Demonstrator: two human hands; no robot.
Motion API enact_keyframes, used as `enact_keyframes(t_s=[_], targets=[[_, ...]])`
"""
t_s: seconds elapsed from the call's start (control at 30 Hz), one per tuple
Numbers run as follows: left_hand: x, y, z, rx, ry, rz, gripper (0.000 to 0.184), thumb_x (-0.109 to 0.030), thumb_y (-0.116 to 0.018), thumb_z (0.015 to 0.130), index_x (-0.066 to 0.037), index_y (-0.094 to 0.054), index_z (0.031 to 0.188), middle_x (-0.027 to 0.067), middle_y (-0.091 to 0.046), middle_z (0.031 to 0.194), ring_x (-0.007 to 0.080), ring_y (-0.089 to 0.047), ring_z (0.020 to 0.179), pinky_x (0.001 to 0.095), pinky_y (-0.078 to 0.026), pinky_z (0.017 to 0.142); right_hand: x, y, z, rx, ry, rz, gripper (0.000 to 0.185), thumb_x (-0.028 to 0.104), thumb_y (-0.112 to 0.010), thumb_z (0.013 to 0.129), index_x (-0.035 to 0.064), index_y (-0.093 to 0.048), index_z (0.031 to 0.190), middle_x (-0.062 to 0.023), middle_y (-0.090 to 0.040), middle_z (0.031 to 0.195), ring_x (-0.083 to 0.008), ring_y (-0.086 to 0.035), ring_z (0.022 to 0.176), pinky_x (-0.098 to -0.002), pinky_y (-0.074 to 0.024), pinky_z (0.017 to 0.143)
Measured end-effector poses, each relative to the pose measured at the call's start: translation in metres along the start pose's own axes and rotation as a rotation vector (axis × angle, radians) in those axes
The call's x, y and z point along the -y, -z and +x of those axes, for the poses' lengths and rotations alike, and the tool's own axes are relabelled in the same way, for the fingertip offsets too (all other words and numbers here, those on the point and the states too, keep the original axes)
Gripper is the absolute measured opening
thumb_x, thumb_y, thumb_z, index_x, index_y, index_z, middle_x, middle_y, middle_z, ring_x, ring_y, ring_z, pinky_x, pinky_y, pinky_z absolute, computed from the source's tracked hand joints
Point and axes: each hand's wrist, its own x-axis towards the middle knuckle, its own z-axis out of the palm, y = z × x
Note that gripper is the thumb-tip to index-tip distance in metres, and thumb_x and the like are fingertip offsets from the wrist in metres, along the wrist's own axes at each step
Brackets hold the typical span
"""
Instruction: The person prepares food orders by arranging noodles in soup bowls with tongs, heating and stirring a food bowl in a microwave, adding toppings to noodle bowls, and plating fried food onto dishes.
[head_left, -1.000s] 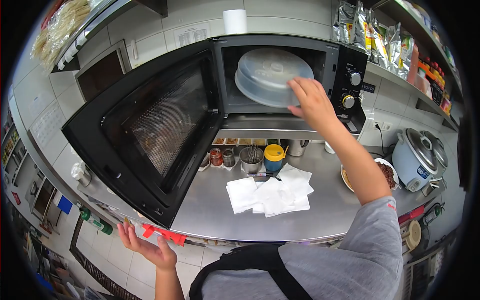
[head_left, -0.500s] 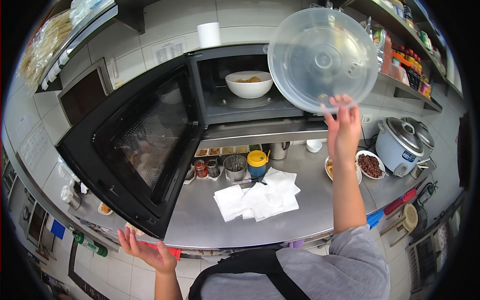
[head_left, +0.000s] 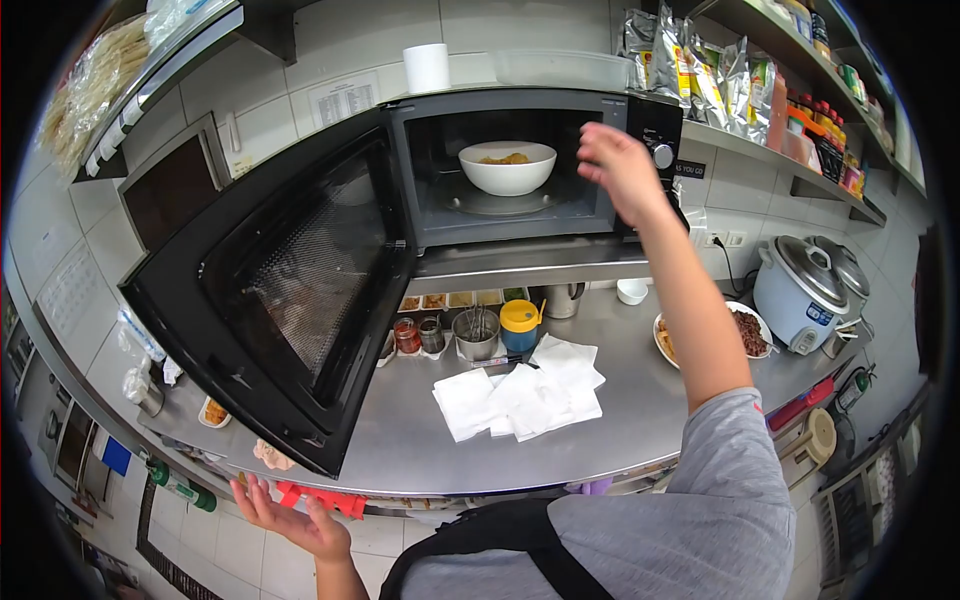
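Observation:
The black microwave (head_left: 330,445) has its door swung wide to the left. Inside, a white bowl (head_left: 507,172) with golden-brown food rests on the glass turntable (head_left: 500,204). On top of the microwave lies the translucent plastic cover (head_left: 562,70). My right hand (head_left: 620,170) is raised in front of the cavity's right side, to the right of the bowl and apart from it, with nothing visible in it; its fingers are partly bent and apart. Low at the left, below the door's bottom corner, my left hand (head_left: 295,518) is empty, palm up with fingers spread.
On the steel counter (head_left: 390,440) are white napkins (head_left: 520,395), a yellow-lidded blue container (head_left: 519,325), a metal pot (head_left: 476,332), jars and a plate of dark food (head_left: 750,330). A rice cooker (head_left: 800,295) stands right. Shelves (head_left: 780,150) overhang both sides.
The cover has moved from over the bowl, through my raised right hand, onto the microwave's top. My right hand has let go of it and now hangs before the cavity. The left hand has barely moved.

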Motion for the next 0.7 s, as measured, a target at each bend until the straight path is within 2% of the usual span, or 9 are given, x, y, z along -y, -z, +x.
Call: enact_keyframes(t_s=[0.03, 0.1, 0.17, 0.23, 0.27, 0.37, 0.5, 0.6, 0.7], targets=[[0.000, 0.002, -0.001, 0.001, 0.010, 0.010, 0.059, -0.015, -0.048, 0.088, -0.001, -0.026, 0.140, 0.0225, -0.013, 0.150, 0.0363, -0.025, 0.137, 0.0483, -0.024, 0.110, -0.016, -0.008, -0.003, 0.064, 0.019, -0.239, 0.030, 0.017, -0.065, 0.088, 0.0019, -0.061, 0.113, -0.0061, -0.062, 0.103, -0.0166, -0.061, 0.088, -0.0311, -0.0526, 0.076], [0.001, 0.008, -0.003, 0.006, 0.021, 0.030, 0.058, -0.016, -0.048, 0.088, -0.001, -0.026, 0.140, 0.0223, -0.013, 0.150, 0.0363, -0.027, 0.136, 0.0480, -0.025, 0.110, -0.050, -0.020, -0.002, 0.090, 0.317, -0.868, 0.029, 0.017, -0.067, 0.085, 0.0033, -0.063, 0.111, -0.0095, -0.061, 0.104, -0.0215, -0.063, 0.076, -0.0312, -0.0518, 0.077], [0.002, 0.012, -0.004, 0.004, 0.035, 0.050, 0.058, -0.017, -0.048, 0.089, -0.001, -0.026, 0.140, 0.0226, -0.013, 0.150, 0.0355, -0.031, 0.133, 0.0477, -0.027, 0.108, -0.068, -0.036, 0.003, 0.067, 0.331, -0.899, 0.035, 0.016, -0.070, 0.081, 0.0059, -0.062, 0.113, -0.0104, -0.061, 0.108, -0.0255, -0.063, 0.084, -0.0338, -0.0518, 0.079], [0.003, 0.015, -0.004, 0.007, 0.030, 0.067, 0.058, -0.018, -0.048, 0.089, -0.001, -0.025, 0.140, 0.0226, -0.013, 0.150, 0.0347, -0.033, 0.131, 0.0472, -0.028, 0.106, -0.076, -0.046, 0.007, -0.083, 0.676, -1.120, 0.036, 0.017, -0.071, 0.079, 0.0101, -0.063, 0.114, -0.0081, -0.061, 0.105, -0.0274, -0.062, 0.090, -0.0368, -0.0517, 0.081], [0.003, 0.017, -0.004, 0.007, 0.028, 0.078, 0.059, -0.019, -0.049, 0.089, -0.001, -0.025, 0.140, 0.0226, -0.013, 0.150, 0.0339, -0.035, 0.129, 0.0468, -0.030, 0.105, -0.080, -0.048, 0.012, -0.022, 0.609, -1.169, 0.040, 0.017, -0.072, 0.076, 0.0139, -0.062, 0.115, -0.0055, -0.060, 0.105, -0.0277, -0.060, 0.097, -0.0382, -0.0512, 0.082], [0.002, 0.020, -0.005, 0.018, 0.027, 0.112, 0.059, -0.020, -0.049, 0.090, -0.002, -0.025, 0.141, 0.0224, -0.013, 0.150, 0.0328, -0.039, 0.127, 0.0450, -0.033, 0.102, -0.087, -0.049, 0.026, 0.066, 0.503, -1.242, 0.044, 0.017, -0.074, 0.074, 0.0150, -0.060, 0.115, -0.0044, -0.059, 0.108, -0.0271, -0.060, 0.100, -0.0379, -0.0514, 0.082], [0.003, 0.028, -0.007, 0.020, 0.040, 0.148, 0.059, -0.020, -0.049, 0.090, -0.003, -0.026, 0.141, 0.0221, -0.013, 0.151, 0.0325, -0.042, 0.125, 0.0433, -0.034, 0.100, -0.078, -0.051, 0.024, 0.093, 0.511, -1.264, 0.041, 0.017, -0.074, 0.073, 0.0140, -0.061, 0.112, -0.0037, -0.060, 0.108, -0.0269, -0.059, 0.102, -0.0381, -0.0517, 0.082], [0.003, 0.032, -0.011, 0.010, 0.073, 0.152, 0.059, -0.019, -0.049, 0.090, -0.003, -0.026, 0.141, 0.0219, -0.013, 0.151, 0.0327, -0.043, 0.123, 0.0430, -0.034, 0.099, -0.072, -0.050, 0.021, 0.011, 0.655, -1.214, 0.031, 0.014, -0.071, 0.075, 0.0121, -0.064, 0.105, -0.0028, -0.061, 0.103, -0.0265, -0.060, 0.099, -0.0384, -0.0526, 0.080], [0.002, 0.033, -0.010, 0.008, 0.087, 0.154, 0.059, -0.019, -0.049, 0.089, -0.003, -0.026, 0.141, 0.0220, -0.013, 0.151, 0.0326, -0.043, 0.123, 0.0429, -0.034, 0.099, -0.075, -0.049, 0.026, 0.089, 0.587, -1.313, 0.032, 0.014, -0.072, 0.074, 0.0121, -0.064, 0.105, -0.0023, -0.061, 0.104, -0.0261, -0.060, 0.099, -0.0384, -0.0530, 0.080]])
